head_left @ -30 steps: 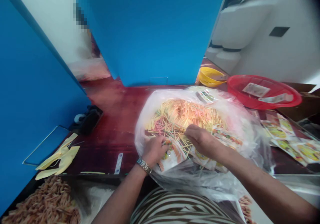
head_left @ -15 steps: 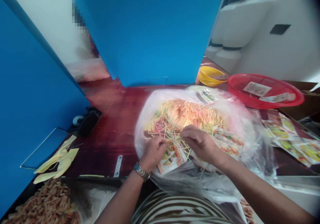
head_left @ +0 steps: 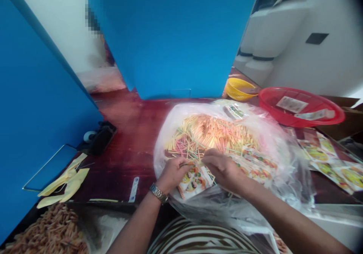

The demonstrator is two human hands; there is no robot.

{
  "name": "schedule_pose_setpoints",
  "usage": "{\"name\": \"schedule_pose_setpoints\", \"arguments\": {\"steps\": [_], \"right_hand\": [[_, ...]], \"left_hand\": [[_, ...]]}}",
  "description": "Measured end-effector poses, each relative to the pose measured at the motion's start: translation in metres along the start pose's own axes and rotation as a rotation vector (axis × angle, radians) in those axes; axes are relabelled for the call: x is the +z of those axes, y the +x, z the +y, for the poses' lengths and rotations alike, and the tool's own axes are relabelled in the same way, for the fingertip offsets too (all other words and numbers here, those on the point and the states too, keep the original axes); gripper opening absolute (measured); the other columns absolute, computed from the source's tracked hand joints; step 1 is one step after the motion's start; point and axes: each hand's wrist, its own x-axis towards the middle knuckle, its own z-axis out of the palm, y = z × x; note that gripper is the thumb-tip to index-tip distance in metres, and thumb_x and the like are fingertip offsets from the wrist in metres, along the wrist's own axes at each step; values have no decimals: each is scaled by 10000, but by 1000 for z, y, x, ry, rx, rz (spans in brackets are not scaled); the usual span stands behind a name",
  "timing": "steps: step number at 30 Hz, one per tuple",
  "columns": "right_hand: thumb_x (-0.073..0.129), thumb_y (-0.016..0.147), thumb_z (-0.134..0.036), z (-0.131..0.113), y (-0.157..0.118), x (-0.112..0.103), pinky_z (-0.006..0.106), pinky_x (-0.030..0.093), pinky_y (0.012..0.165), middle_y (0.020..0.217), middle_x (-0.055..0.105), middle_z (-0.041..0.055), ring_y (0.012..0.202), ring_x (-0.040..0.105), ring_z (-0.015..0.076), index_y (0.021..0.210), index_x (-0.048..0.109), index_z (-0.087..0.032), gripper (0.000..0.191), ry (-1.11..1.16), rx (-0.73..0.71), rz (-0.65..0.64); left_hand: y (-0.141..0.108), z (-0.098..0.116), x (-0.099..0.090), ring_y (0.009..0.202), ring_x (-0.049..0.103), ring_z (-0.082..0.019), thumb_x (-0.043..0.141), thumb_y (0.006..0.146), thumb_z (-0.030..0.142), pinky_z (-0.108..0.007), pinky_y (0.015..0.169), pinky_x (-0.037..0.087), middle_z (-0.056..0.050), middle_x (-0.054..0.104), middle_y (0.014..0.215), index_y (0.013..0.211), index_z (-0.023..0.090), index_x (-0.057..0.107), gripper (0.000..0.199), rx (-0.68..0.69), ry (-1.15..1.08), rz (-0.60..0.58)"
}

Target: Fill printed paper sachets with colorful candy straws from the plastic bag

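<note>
A left hand (head_left: pixel 173 174) pinches a printed packet (head_left: pixel 195 184) near the tabletop's (head_left: pixel 127 140) front edge, beside loose coloured sticks (head_left: pixel 221 129) on a plastic bag (head_left: pixel 162 142); the right hand (head_left: pixel 223 169) curls at the packet's top, its grip's hold impossible to tell.

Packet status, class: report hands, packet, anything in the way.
Left hand gripping packet. Right hand close beside, grip unclear. Sticks heaped beyond, not blocking.
</note>
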Motion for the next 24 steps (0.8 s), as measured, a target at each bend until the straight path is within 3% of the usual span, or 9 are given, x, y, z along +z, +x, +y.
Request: {"name": "schedule_pose_setpoints", "arguments": {"steps": [3,6,8,11,16,18,20,22,24], "right_hand": [[441,870,-83,1,9,-18,268,495,681,877,562,57,820,552,141,961,571,-186,189,28,-117,230],[425,862,-63,1,14,-27,280,508,692,910,556,74,852,553,153,1020,559,-178,237,-42,-212,262],[400,861,-52,0,15,-28,281,515,715,949,552,98,883,559,162,1046,551,-148,257,-95,-271,213],[368,873,-53,-6,16,-27,281,523,732,961,554,115,906,564,169,1058,544,-117,263,-144,-330,36],[362,890,-71,-29,21,-43,274,528,731,941,580,117,881,569,158,1031,553,-104,239,-87,-292,-212],[376,896,-95,-40,19,-57,316,523,799,1062,571,157,1003,553,193,1114,524,-94,263,-186,-260,-158],[388,897,-115,-49,14,-70,370,502,855,1154,539,182,1102,509,233,1208,472,-94,323,-320,-223,-4],[409,893,-129,-58,9,-74,388,494,844,1126,553,173,1070,518,240,1253,437,-107,362,-400,-175,138],[440,887,-154,-64,5,-68,381,498,779,1020,593,144,945,554,227,1261,424,-119,376,-446,-147,173]], "left_hand": [[-3,2,-6,598,519,-119,543,810,372,-209,553,380,-2,617,666,772,138,656,263,73,-74,-16],[-5,7,-12,658,541,-130,508,851,368,-217,610,395,-20,634,707,803,139,670,285,189,-62,-17],[-7,11,-15,707,551,-139,483,876,353,-228,661,403,-29,638,730,792,142,673,297,278,-37,-14],[-8,16,-15,717,539,-140,459,896,329,-244,687,401,-31,628,725,764,149,670,307,377,21,21],[-12,14,-9,826,568,-169,490,886,298,-299,795,421,-56,671,862,896,181,692,234,481,-6,86],[-14,11,-7,914,579,-182,501,883,276,-326,856,423,-67,679,959,987,197,680,222,521,-99,136],[-15,9,-5,999,576,-189,504,883,255,-350,911,414,-68,672,1056,1036,219,664,223,578,-210,189],[-16,11,-2,1037,574,-192,506,884,247,-372,943,402,-64,666,1100,1033,234,662,216,636,-280,221],[-16,17,3,1035,580,-198,507,885,255,-384,952,396,-68,668,1100,1010,231,673,209,669,-285,212]]}}
